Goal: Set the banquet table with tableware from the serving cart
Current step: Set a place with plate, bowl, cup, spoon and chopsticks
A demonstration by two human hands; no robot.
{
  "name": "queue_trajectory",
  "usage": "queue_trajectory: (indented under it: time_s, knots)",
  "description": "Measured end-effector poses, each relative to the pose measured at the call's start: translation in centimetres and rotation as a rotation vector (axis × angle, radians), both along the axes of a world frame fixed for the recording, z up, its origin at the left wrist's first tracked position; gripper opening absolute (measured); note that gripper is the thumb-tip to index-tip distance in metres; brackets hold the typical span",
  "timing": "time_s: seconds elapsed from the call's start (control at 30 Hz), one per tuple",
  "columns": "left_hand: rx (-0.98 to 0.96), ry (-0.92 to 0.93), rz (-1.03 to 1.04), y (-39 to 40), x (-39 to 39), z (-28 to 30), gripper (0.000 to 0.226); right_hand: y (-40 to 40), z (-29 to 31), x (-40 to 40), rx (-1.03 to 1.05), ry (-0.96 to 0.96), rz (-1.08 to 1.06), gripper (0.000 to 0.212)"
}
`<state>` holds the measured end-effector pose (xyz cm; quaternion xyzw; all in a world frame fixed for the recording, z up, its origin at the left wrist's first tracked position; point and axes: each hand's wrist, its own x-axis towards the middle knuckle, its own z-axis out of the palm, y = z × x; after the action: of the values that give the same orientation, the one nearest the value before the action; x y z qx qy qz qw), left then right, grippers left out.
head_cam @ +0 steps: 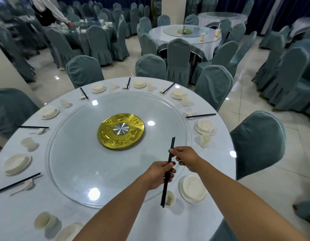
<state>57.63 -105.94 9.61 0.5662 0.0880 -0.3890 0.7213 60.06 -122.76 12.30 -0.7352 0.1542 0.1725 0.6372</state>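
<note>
A pair of black chopsticks (168, 171) stands nearly upright in the lower middle of the frame, held in the air above the near edge of the round table (116, 223). The left hand (159, 174) grips the pair around its middle, fingers curled round the sticks and thumb pressed against them. The right hand (183, 158) pinches the upper part with thumb and forefinger, its other fingers loosely curled; the tips of the sticks rise past it toward the gold disc (121, 132) at the centre of the glass turntable (72, 153).

Behind the lower ends of the chopsticks, in the lower right, a small cream cup (169, 198) stands on the tablecloth, just beside a cream plate with a bowl (193, 189) on it. Whether the sticks touch the cup cannot be told.

Round the rim of the table lie further settings of plates, bowls, cups, spoons and dark chopsticks, such as the pair (200, 115) at the right edge and another (17, 183) at the lower left. Chairs in grey-blue covers (258, 143) ring the table. In the upper left of the frame another person (46, 13) bends over a distant table.
</note>
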Motion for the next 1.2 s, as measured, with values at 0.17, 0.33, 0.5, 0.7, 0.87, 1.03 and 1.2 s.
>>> queue_trajectory:
  time_s: [0.17,0.33,0.5,0.7,0.87,1.03,1.2]
  knots:
    - [0.048,0.016,-0.005,-0.9,0.4,-0.2,0.034,-0.7,0.3,0.7,-0.057,0.021,0.058,0.022]
    - [0.31,-0.184,0.042,-2.4,1.6,-1.1,0.019,-2.3,0.2,1.4,-0.102,0.037,0.065,0.024]
    - [0.171,-0.153,0.029,-3.9,2.1,-1.0,0.017,-3.8,-0.2,1.8,-0.115,0.04,0.076,0.021]
    - [0.21,-0.113,0.185,-5.9,3.9,-1.6,0.013,-6.4,-1.8,0.9,-0.378,-0.065,0.068,0.035]
    - [0.22,-0.068,0.35,-7.6,5.9,-3.1,0.014,-7.4,-3.7,-0.6,-0.643,-0.041,0.333,0.028]
    - [0.217,-0.013,0.346,-9.7,6.4,-4.9,0.017,-8.2,-6.0,-0.4,-0.795,-0.023,0.39,0.026]
    - [0.248,-0.02,0.188,-10.2,7.3,-7.2,0.018,-11.4,-9.8,0.0,-0.885,0.011,0.368,0.024]
